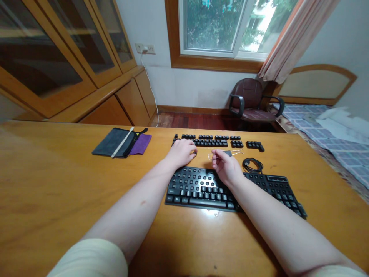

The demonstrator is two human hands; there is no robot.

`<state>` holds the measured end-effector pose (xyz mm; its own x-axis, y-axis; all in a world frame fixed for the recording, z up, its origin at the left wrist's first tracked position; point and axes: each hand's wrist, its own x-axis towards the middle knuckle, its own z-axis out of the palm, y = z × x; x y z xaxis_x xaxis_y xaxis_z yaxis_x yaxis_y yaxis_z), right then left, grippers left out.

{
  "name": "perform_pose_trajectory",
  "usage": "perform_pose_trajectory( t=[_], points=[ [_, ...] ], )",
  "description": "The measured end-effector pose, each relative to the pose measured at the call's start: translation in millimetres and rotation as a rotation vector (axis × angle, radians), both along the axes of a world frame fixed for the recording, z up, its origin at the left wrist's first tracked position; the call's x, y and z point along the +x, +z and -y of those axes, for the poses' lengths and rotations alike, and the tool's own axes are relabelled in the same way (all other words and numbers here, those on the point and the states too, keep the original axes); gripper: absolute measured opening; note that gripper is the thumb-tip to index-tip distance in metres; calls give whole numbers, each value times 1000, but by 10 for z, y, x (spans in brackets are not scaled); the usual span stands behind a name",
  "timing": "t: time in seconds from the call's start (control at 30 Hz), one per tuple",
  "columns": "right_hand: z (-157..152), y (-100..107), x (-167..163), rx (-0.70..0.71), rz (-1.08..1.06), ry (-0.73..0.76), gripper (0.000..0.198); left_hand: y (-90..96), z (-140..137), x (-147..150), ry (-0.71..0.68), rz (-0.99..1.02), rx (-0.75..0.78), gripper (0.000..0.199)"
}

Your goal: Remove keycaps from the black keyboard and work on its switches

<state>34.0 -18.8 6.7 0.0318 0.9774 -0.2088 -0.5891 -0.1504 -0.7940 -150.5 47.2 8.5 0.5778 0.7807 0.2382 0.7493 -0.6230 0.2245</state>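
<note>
A black keyboard (213, 203) lies on the wooden table, its upper rows stripped of keycaps and its lower rows still capped. My left hand (182, 152) is just beyond the keyboard's far left edge, near loose keycaps (211, 142) laid out in rows. Its fingers are curled together; a small dark bit shows at the fingertips, too small to name. Above the keyboard's middle, my right hand (227, 167) pinches a keycap puller (228, 153) with a grey body and thin wires at both ends. My palm and fingers partly hide the puller.
A coiled black cable (253, 165) rests behind the keyboard's right part. More loose keycaps (255, 145) lie at the far right. On the left are a grey pouch (108, 143), a pale brush-like stick (122, 143) and a purple cloth (141, 144). A chair (250, 98) stands beyond the table.
</note>
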Motion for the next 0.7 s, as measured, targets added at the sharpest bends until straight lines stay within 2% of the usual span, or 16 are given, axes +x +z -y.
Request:
perform_pose_trajectory(
  t=[0.1,0.23,0.43,0.7],
  points=[
    [-5,-10,5,9,8,-2,19,-69,-18,10,-25,29,14,11],
    [-3,-5,6,6,15,-9,18,-138,-80,0,13,78,-10,9],
    [7,20,-3,0,21,-4,18,-138,-127,-84,74,161,-33,25],
    [7,6,-3,-8,21,0,19,-81,-83,-44,26,-15,-48,17]
  ],
)
